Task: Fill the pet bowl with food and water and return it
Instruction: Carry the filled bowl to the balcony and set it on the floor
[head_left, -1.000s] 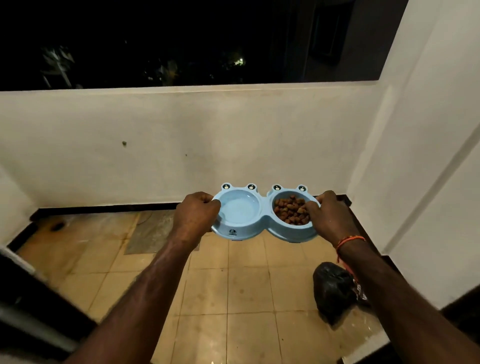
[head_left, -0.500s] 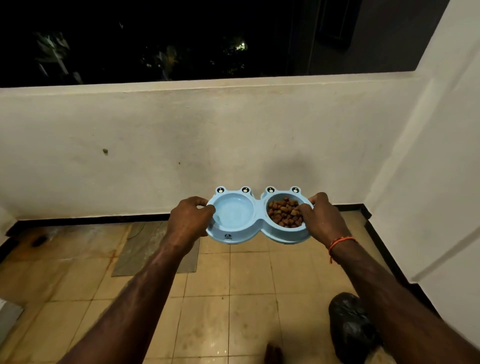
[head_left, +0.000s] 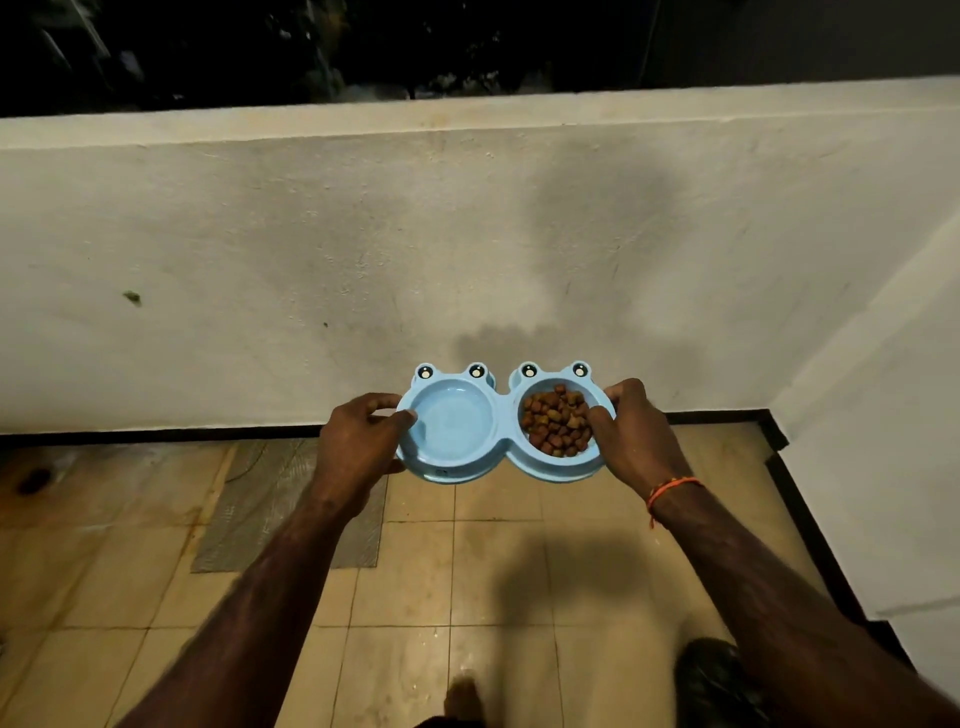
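The double pet bowl (head_left: 501, 457) was held level above the tiled floor (head_left: 498, 571), in front of the low parapet wall (head_left: 363, 249). The left hand (head_left: 358, 447) gripped its left end, the right hand (head_left: 631, 436) its right end. Kibble (head_left: 557, 422) lay in the right compartment. A mat (head_left: 249, 499) lay on the floor below and left of the bowl, against the wall's base. A bag (head_left: 714, 680) sat on the floor at lower right, near the side wall (head_left: 893, 415).

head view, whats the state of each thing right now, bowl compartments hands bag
pet bowl: held level above the floor
left compartment: no food; water hard to tell
right compartment: holds brown kibble
left hand: gripping the bowl's left end
right hand: gripping the bowl's right end
black bag: on the floor, partly hidden
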